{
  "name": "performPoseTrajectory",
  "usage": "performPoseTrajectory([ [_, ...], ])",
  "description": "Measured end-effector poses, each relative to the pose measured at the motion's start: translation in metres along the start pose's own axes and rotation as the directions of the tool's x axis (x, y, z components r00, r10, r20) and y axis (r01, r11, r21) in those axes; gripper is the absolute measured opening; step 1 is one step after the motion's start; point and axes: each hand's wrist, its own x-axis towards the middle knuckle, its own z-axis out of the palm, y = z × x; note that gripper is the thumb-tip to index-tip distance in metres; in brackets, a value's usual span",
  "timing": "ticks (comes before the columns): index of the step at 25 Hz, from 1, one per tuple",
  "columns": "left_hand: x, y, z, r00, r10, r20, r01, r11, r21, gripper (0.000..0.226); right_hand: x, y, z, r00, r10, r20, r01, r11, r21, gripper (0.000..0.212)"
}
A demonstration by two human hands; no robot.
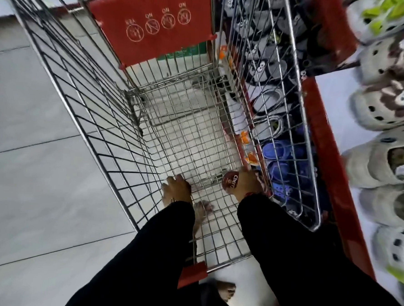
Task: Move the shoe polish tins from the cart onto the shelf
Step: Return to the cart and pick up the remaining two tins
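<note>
Shoe polish is down to what looks like a single round dark-red tin with a pale rim and white lettering on its lid [229, 180], and it sits low in the near right corner of the wire cart [117, 133], against the right-hand mesh wall. The right hand [246, 182] has closed around it from the right and above, fingers wrapped over the far edge, lid tipped toward the camera. That grip suits lifting the tin straight up and clear of the basket wall. Its black sleeve [285, 240] runs back toward the viewer.

The left hand [177, 189] is also reaching into the basket, on the near left. It lies palm-down with fingers curled loosely on the mesh floor and has hold of nothing I can see; my guess is it braces the lean or steadies the cart.

Farther along, the basket floor looks bare, so this may be the last tin, though blur hides small detail. At the far end stands the red plastic child-seat flap [154, 22] with white pictograms.

On the right, just beside the cart, the red-edged shelf [324, 141] holds grey and brown clogs [388, 102] on its upper tier and blue sandals [279, 152] lower down, seen through the mesh. Parking the cart this close keeps the carry short. Where the tins belong on it, I cannot tell.
</note>
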Motion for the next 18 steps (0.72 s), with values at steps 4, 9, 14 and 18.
performPoseTrajectory([
  [4,0.0,0.001,-0.002,1.0,0.02,-0.008,-0.019,0.997,0.081,0.039,0.004,0.0,-0.006,1.0,0.011,-0.004,-0.011,0.999,0.036,0.086],
  [9,-0.009,0.011,-0.022,0.998,0.063,0.031,-0.065,0.993,0.096,0.045,-0.004,0.004,-0.022,0.996,0.032,-0.085,-0.018,0.987,0.16,0.054],
  [14,-0.033,0.011,-0.055,0.999,0.01,0.031,-0.005,0.987,-0.161,0.035,-0.033,0.007,-0.05,0.982,0.099,-0.164,-0.032,0.929,0.369,0.042],
  [18,-0.079,0.013,-0.084,0.999,-0.001,-0.036,-0.018,0.853,-0.522,0.034,-0.078,0.009,-0.07,0.969,0.156,-0.19,0.025,0.708,0.705,0.034],
])
